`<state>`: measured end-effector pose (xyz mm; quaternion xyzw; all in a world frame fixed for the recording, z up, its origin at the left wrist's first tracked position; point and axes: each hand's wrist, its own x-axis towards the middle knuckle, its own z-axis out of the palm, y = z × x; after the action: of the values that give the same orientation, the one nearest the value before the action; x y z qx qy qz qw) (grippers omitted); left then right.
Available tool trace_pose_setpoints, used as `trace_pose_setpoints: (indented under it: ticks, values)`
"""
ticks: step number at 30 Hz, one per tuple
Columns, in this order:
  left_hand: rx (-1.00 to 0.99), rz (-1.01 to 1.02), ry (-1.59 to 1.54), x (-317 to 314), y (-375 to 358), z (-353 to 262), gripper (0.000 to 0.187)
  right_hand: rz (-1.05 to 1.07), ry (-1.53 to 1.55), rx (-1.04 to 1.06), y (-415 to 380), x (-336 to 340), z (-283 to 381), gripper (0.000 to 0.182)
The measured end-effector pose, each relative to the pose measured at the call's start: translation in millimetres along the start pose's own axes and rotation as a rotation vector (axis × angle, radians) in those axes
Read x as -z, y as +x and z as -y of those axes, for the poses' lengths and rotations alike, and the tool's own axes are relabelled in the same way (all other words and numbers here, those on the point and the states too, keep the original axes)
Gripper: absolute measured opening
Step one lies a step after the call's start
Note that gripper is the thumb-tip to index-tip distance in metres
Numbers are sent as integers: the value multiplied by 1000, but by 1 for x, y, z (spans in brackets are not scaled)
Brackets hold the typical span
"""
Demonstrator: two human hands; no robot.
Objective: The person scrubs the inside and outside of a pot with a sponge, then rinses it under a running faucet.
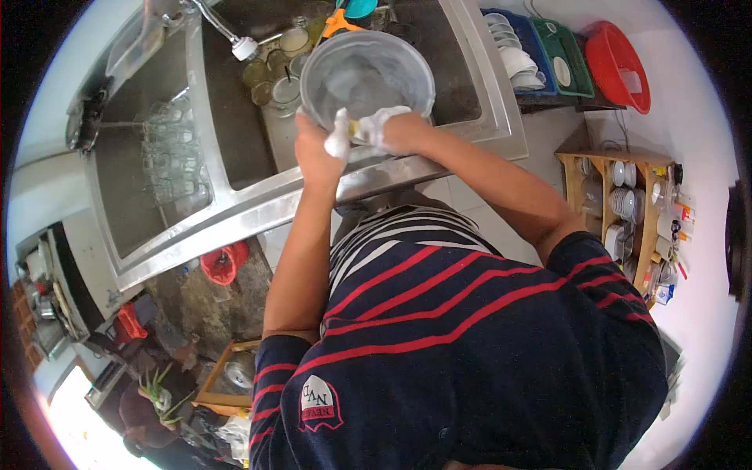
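While we look down over a dark shirt with red stripes, we see a long steel sink (pixel 235 205) stretching from the left side to the far right. Its left basin holds rows of clear glasses (pixel 168 149) under water. Further right, past a divider, more glasses and jars (pixel 280 74) stand under the faucet (pixel 235 41). To the far right, blue and green crates (pixel 540 55) carry white dishes, with a red tub (pixel 619 63) beside them, and a wooden shelf (pixel 619 204) of plates and bottles stands on the right, nearer to us. Over the sink's near edge we hold a large clear bowl (pixel 366 74), soapy inside. Our left hand (pixel 313 149) grips its near rim, fingers curled round the edge, with foam on them. Our right hand (pixel 399 129) is closed on a foamy sponge (pixel 374 125), pressed to the bowl's near rim, just beside the left hand.
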<state>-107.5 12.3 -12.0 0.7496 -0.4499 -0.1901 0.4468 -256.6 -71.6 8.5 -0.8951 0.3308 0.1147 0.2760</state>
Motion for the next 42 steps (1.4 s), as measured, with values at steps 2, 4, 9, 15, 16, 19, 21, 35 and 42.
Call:
trace_pose_setpoints:
  ticks: [2,4,9,15,16,19,21,35,42]
  values:
    - [45,19,-32,2,11,7,42,-36,19,29,1,-4,-2,31]
    - [207,133,-61,14,15,4,38,-65,44,69,1,-10,-2,31]
    - [-81,-46,-49,17,25,5,29,-261,324,162,9,-29,-20,46]
    - [-90,90,-7,49,36,-28,29,95,-220,-14,8,27,-34,45]
    - [-130,119,69,48,44,-26,29,32,-286,-24,2,28,-26,41]
    - [-263,170,138,49,79,-23,29,-38,231,51,18,4,11,34]
    - [-284,296,160,66,91,-45,32,-10,454,43,13,1,12,31]
    - [-102,275,297,42,54,-32,54,200,188,-3,5,26,-11,34]
    - [9,176,199,25,34,-30,51,-105,396,94,5,-11,-26,27]
